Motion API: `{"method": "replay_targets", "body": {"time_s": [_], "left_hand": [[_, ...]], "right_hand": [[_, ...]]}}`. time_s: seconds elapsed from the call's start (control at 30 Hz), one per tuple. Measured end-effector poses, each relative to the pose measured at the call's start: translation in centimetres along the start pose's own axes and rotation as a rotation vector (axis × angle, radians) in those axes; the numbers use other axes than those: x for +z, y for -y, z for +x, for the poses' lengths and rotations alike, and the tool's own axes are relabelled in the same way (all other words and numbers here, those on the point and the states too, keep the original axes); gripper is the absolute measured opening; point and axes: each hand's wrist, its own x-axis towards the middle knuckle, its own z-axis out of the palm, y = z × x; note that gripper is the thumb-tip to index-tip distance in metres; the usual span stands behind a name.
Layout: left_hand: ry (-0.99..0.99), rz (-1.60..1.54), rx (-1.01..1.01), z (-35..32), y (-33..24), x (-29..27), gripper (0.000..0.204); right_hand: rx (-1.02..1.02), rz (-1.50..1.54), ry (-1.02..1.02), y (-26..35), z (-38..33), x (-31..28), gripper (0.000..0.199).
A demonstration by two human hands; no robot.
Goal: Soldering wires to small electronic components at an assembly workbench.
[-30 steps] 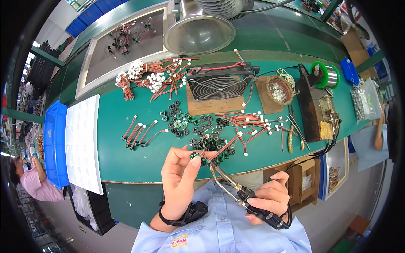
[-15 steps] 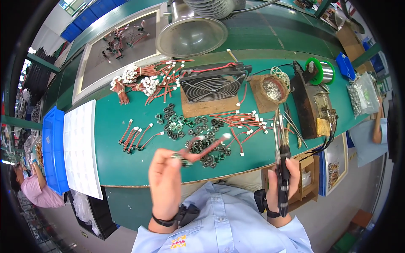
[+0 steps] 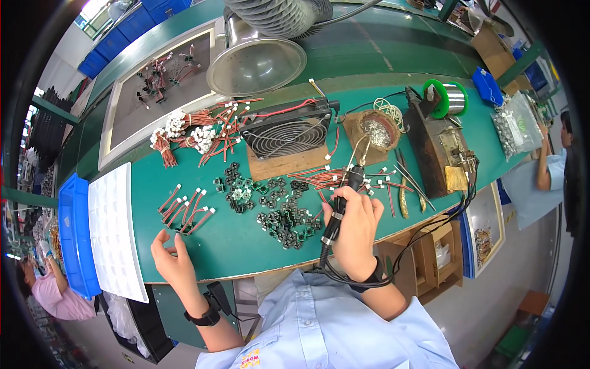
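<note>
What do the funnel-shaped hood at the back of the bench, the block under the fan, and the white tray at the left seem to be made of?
Hood: bare metal by the look, a dull grey sheen with soft reflections. Block under the fan: wood, matte brown with square-cut edges. White tray: probably thin moulded plastic, an even matte white with a grid of shallow pockets; the look leaves foam open.

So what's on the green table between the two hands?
In the head view, bare green mat mostly separates the left hand from the right hand holding the soldering iron; a pile of small black parts lies nearer the right.
</note>
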Motion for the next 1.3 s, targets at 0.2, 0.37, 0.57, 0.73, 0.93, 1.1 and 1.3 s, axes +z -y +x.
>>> {"method": "replay_targets", "body": {"time_s": [0.2, 0.37, 0.57, 0.73, 0.93, 1.1, 1.3], "left_hand": [[0.042, -0.088, 0.205, -2.3, -5.6, 0.0, 0.023], [0.503, -0.323, 0.469, -6.0, -10.5, 2.0, 0.022], [0.463, -0.059, 0.646, -8.3, -13.2, 4.7, 0.018], [0.439, 0.055, 0.648, -8.8, -14.0, 5.3, 0.021], [0.399, -0.055, 0.735, -9.0, -13.6, 5.2, 0.021], [0.66, -0.309, 0.625, -8.2, -13.0, 3.5, 0.021], [0.783, -0.711, 0.452, -7.6, -13.2, 2.3, 0.022]], "right_hand": [[-0.002, -0.027, 0.029, -1.1, -0.2, 1.8, 0.041], [-0.003, 0.061, 0.005, -0.8, 0.1, 1.3, 0.04], [0.208, 0.598, -0.084, -1.0, -1.5, -0.7, 0.043], [0.283, 0.835, -0.021, -1.1, -2.3, -2.4, 0.046], [0.41, 0.97, 0.098, -0.3, -1.8, -4.7, 0.044], [0.455, 1.075, 0.225, 0.0, -1.7, -5.8, 0.043], [0.404, 1.113, 0.288, 0.6, -1.8, -5.7, 0.044]]}}
